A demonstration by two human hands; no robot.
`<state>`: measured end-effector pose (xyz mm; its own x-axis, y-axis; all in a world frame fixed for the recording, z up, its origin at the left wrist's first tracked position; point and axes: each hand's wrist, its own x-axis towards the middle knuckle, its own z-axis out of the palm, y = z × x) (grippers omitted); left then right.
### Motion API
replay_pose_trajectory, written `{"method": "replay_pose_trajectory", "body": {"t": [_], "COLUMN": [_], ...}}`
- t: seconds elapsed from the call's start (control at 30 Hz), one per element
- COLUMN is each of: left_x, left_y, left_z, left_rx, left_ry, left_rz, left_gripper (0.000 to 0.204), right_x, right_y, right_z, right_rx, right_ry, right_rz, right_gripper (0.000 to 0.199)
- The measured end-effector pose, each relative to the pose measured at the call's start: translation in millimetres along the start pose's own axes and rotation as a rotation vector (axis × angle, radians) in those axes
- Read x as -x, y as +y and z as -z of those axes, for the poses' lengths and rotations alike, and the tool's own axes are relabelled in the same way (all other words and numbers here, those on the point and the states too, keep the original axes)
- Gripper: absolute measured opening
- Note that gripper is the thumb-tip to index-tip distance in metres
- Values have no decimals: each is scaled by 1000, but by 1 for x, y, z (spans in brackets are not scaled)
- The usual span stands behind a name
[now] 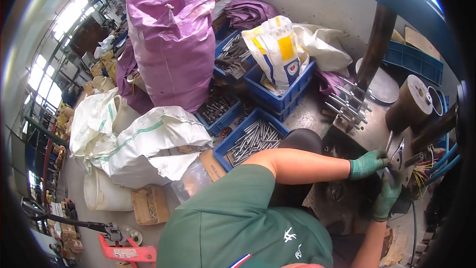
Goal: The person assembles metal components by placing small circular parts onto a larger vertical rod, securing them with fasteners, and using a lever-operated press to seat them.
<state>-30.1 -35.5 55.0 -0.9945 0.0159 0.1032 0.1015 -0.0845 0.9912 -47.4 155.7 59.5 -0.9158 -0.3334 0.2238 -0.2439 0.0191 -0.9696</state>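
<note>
My left hand (369,165), in a green knit glove, reaches across to the machine at the right. Its fingertips are pinched at the lower end of a thin metal rod (389,142). Just below it is my right hand (386,199), gloved the same way, with its fingers closed and raised towards the steel plate. What the right fingers hold is too small and blurred to make out. Beside both hands, a shiny metal lever (398,150) lies against the machine's plate. A cluster of metal rods (349,105) sticks out from the machine's far left corner.
A blue bin of loose metal rods (257,140) stands left of the machine. Behind it are a blue crate (280,100) with a white-and-yellow bag and a tall purple sack (171,54). A thick steel cylinder (410,101) and coloured wires (422,171) are near my hands.
</note>
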Motion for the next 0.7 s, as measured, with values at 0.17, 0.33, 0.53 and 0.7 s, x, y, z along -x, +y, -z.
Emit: {"method": "replay_pose_trajectory", "body": {"t": [0.17,0.33,0.53,0.7], "left_x": [29,70,81,158], "left_y": [36,119,199,304], "left_z": [13,52,302,444], "left_rx": [309,-165,504,793], "left_ry": [-133,-147,613,1374], "left_rz": [213,419,-453,-871], "left_gripper": [43,63,33,49], "right_x": [-8,-13,-13,-14], "right_y": [-19,-11,-46,-55], "right_z": [-19,7,11,27], "right_rx": [-208,180,-152,-145], "right_ry": [-151,-257,-133,-168], "right_rz": [-43,327,-30,57], "right_gripper": [34,33,40,36]}}
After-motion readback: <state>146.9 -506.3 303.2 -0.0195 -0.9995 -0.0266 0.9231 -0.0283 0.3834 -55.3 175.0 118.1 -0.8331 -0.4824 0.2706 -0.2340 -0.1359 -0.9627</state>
